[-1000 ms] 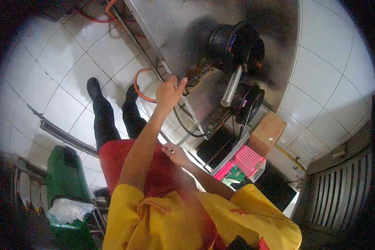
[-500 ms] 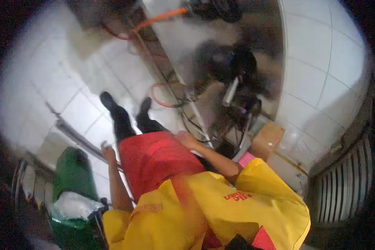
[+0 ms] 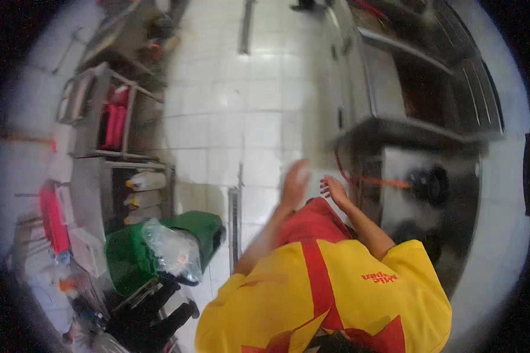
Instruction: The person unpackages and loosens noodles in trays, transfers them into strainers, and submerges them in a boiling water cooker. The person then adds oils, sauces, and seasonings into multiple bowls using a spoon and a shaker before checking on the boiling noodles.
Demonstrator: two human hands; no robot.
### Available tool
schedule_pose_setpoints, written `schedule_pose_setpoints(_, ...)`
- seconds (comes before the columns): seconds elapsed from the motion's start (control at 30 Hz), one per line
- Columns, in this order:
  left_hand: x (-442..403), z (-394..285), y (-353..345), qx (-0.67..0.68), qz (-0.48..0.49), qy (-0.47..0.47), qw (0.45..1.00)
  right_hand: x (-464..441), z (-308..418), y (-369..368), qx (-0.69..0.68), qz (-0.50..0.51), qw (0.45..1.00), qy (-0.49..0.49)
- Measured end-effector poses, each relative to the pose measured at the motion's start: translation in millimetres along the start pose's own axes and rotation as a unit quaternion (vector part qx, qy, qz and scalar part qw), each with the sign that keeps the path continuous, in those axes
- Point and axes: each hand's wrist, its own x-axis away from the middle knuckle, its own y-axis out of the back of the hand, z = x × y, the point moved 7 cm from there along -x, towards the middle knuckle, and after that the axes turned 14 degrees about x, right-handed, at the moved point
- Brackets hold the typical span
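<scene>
My left hand (image 3: 296, 183) is held out in front of the red apron (image 3: 315, 220), blurred by motion, with its fingers stretched out and nothing visible in it. To its right is my right hand (image 3: 334, 189), fingers apart and likewise bare. A small gap lies between the two hands, above the white tiled floor. Neither one touches any object. Below them show the yellow shirt (image 3: 265, 294) and its red trim.
At left stands a green bin (image 3: 129, 253) with clear plastic (image 3: 174, 250) on it. Beyond it are metal shelves (image 3: 109, 167) with pale bottles (image 3: 147, 181) and red items (image 3: 115, 120). Steel kitchen units (image 3: 383, 88) line the right side. A drain grate (image 3: 235, 217) crosses the floor.
The view has swung round from the hose and dark equipment to an aisle between shelves and steel units. Both hands have risen from beside the body and come closer together in front.
</scene>
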Motion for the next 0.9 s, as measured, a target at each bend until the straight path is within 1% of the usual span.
schedule_pose_setpoints(0.03,-17.6,-14.3,-14.3,0.100,0.006,-0.021,0.995,-18.8,24.3,-15.2,-0.070,0.041,0.997,-0.009)
schedule_pose_setpoints(0.07,-35.6,-36.9,-23.0,0.066,0.003,-0.129,0.989,-35.1,50.2,-26.4,-0.063,0.058,0.996,0.015)
schedule_pose_setpoints(0.1,-52.5,-54.5,-21.6,0.030,0.006,-0.237,0.971,-30.3,98.6,-43.5,-0.223,0.145,0.964,0.009)
schedule_pose_setpoints(0.13,-70.9,-55.0,-5.6,0.016,-0.005,-0.256,0.967,-21.8,150.7,-56.0,-0.371,0.230,0.900,-0.004)
schedule_pose_setpoints(0.17,-83.1,-51.4,3.0,-0.036,0.005,-0.258,0.965,-19.0,188.9,-60.2,-0.360,0.241,0.901,0.019)
schedule_pose_setpoints(0.23,-125.9,-26.8,23.2,-0.129,0.016,-0.246,0.961,-45.2,250.0,-48.1,-0.315,0.165,0.932,0.064)
schedule_pose_setpoints(0.27,-149.6,-11.8,35.4,-0.174,0.019,-0.232,0.957,-72.7,262.6,-40.2,-0.305,0.174,0.933,0.075)
schedule_pose_setpoints(0.33,-188.5,41.8,79.8,-0.205,-0.045,-0.122,0.970,-117.1,280.7,-36.1,-0.334,0.266,0.903,0.053)
schedule_pose_setpoints(0.37,-205.3,115.3,105.9,-0.123,-0.105,-0.006,0.987,-128.5,315.6,-33.5,-0.321,0.282,0.902,0.056)
schedule_pose_setpoints(0.4,-214.9,176.2,129.2,-0.031,-0.165,0.111,0.980,-122.7,368.3,-31.8,-0.317,0.326,0.885,0.102)
schedule_pose_setpoints(0.43,-228.2,163.7,155.1,-0.032,-0.190,0.110,0.975,-122.9,413.8,-36.1,-0.312,0.372,0.862,0.148)
schedule_pose_setpoints(0.47,-231.0,161.5,181.4,0.181,-0.228,0.255,0.922,-136.7,448.7,-47.6,-0.294,0.394,0.858,0.151)
schedule_pose_setpoints(0.5,-228.8,157.6,191.2,0.392,-0.246,0.374,0.804,-150.3,482.1,-56.3,-0.184,0.344,0.888,0.245)
schedule_pose_setpoints(0.53,-239.9,153.3,213.9,0.401,-0.270,0.364,0.796,-160.7,511.9,-67.2,-0.073,0.288,0.894,0.335)
schedule_pose_setpoints(0.57,-256.6,146.0,231.3,0.448,-0.254,0.319,0.796,-172.8,538.3,-85.9,0.000,0.260,0.856,0.447)
schedule_pose_setpoints(0.6,-265.5,139.3,240.8,0.489,-0.234,0.273,0.795,-175.8,546.6,-104.6,0.009,0.282,0.850,0.445)
schedule_pose_setpoints(0.63,-279.2,121.9,254.8,0.545,-0.246,0.239,0.765,-173.5,564.2,-124.1,0.108,0.237,0.809,0.527)
schedule_pose_setpoints(0.67,-290.4,103.7,263.2,0.552,-0.262,0.230,0.758,-173.2,582.2,-142.9,0.201,0.186,0.749,0.604)
schedule_pose_setpoints(0.7,-308.5,81.2,274.2,0.621,-0.282,0.170,0.712,-184.9,585.3,-164.5,0.235,0.177,0.691,0.661)
schedule_pose_setpoints(0.73,-329.2,71.2,290.1,0.681,-0.295,0.107,0.661,-190.5,587.7,-186.1,0.319,0.117,0.624,0.703)
schedule_pose_setpoints(0.77,-349.4,102.7,298.7,0.722,-0.260,0.033,0.640,-229.4,571.5,-208.5,0.286,0.182,0.644,0.686)
schedule_pose_setpoints(0.8,-348.7,133.1,304.0,0.681,-0.347,0.179,0.620,-265.6,552.9,-226.4,0.253,0.243,0.659,0.665)
schedule_pose_setpoints(0.87,-369.4,90.7,348.5,0.688,-0.263,0.135,0.663,-305.1,569.0,-240.2,0.293,0.164,0.665,0.667)
schedule_pose_setpoints(0.9,-374.4,78.5,374.8,0.693,-0.234,0.143,0.667,-356.4,557.0,-253.4,0.232,0.218,0.764,0.562)
